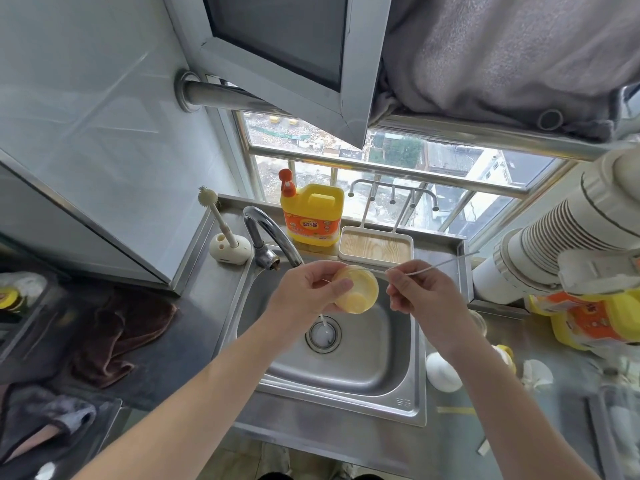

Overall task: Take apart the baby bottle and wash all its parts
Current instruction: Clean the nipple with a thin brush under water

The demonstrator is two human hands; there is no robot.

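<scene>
Left hand: centre of the frame, above the sink; fingers and thumb are curled round the yellow bottle part, with the thumb lying across its near side.
Yellow bottle part: a translucent, round, cup-like piece, possibly the bottle's collar or base; it is held over the basin, just below the faucet spout.
Right hand: just right of the yellow part; thumb and forefinger pinch a thin white straw, the other fingers loosely folded.
Thin white straw: runs from the rim of the yellow part up and to the right, past the pinching fingers.
Sink: a stainless steel basin in the lower centre, its round drain under the hands.
Faucet: a curved chrome spout, upper left of the hands.
Dish soap jug: yellow with an orange pump, on the ledge behind the sink.
Wooden tray: white-rimmed, beside the jug on its right.
Bottle brush: stands tilted in a white holder left of the faucet.
White dome cap: on the steel counter, right of the sink.
Brown cloth: crumpled at the left of the frame.
</scene>
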